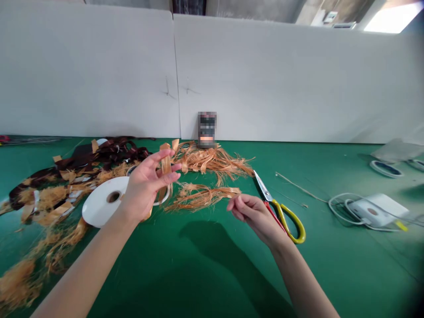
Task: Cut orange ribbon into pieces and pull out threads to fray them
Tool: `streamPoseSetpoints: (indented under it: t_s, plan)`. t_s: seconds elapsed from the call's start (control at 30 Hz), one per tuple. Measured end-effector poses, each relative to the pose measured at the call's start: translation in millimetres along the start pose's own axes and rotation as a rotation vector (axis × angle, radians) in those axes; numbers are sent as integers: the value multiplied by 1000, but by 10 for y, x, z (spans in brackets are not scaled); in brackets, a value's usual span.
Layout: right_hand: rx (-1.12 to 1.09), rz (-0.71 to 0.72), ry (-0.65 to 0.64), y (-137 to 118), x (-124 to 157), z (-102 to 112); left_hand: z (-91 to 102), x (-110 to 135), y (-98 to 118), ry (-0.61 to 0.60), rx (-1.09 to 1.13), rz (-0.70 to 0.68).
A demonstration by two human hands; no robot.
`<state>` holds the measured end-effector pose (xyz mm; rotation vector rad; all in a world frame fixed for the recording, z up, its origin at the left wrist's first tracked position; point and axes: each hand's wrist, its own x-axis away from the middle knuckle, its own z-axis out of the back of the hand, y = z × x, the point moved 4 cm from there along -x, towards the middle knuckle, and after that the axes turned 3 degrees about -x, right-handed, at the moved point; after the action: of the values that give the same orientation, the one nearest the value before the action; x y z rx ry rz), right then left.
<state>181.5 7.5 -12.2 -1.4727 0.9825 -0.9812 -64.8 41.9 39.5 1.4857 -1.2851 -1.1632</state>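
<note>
Hands over frayed orange-tan ribbon (pixel 212 162) on a green counter (pixel 205 269).
Left hand (pixel 145 187) raised, grip closed on a tan woven ribbon strip (pixel 165 164) whose lower end hides behind the palm; right hand (pixel 255 214) pinched tight beside yellow-handled steel scissors (pixel 285 213), any thread there too fine to see.

A green-covered table (pixel 205 265) carried a clutter of craft material: a white tape roll (pixel 99 207) lay flat at the left, beside a heap of dark brown ribbon (pixel 106 154) and frayed tan ribbon (pixel 212 161) that spread across the middle and trailed to the near left edge. Scissors (pixel 285 212) with yellow and red handles lay right of centre, blades pointing away, near a thin string (pixel 291 185). Farther right sat a white device (pixel 374 207) amid its coiled cable
</note>
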Motion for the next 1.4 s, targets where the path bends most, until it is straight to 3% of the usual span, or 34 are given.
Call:
streamPoseSetpoints:
  t_s: [0.17, 0.3, 0.37, 0.5, 0.67, 0.77, 0.93, 1.1, 1.17, 1.27, 1.4]
  plan:
    - [-283, 232, 228, -67, -125, 135, -36, 110, -223, -62, -39, 76]
    - [-562, 270, 270, -69, -241, 189, -128, 147, -410, -117, -10, 143]
    - [-595, 265, 325, -47, -244, 210, -181, 160, -516, -141, 16, 174]
    - [-302, 219, 336, -1, -194, 194, -264, 184, -684, -179, 64, 198]
    - [454, 166, 366, 67, -175, 148, -327, 228, -792, -219, 73, 241]
    - [538, 156, 454, 121, -172, 159, -364, 265, -822, -268, 61, 268]
    - [314, 113, 545, 154, -145, 225, -364, 302, -829, -257, 57, 255]
    - [-326, 115, 410, 129, -177, 280, -369, 344, -836, -303, 18, 260]
    - [-401, 165, 379, 113, -187, 284, -385, 365, -828, -338, -2, 258]
    - [-181, 315, 332, 107, -196, 230, -416, 398, -802, -375, -13, 260]
    - [502, 435, 323, 163, -213, 70, -445, 427, -764, -383, 14, 267]
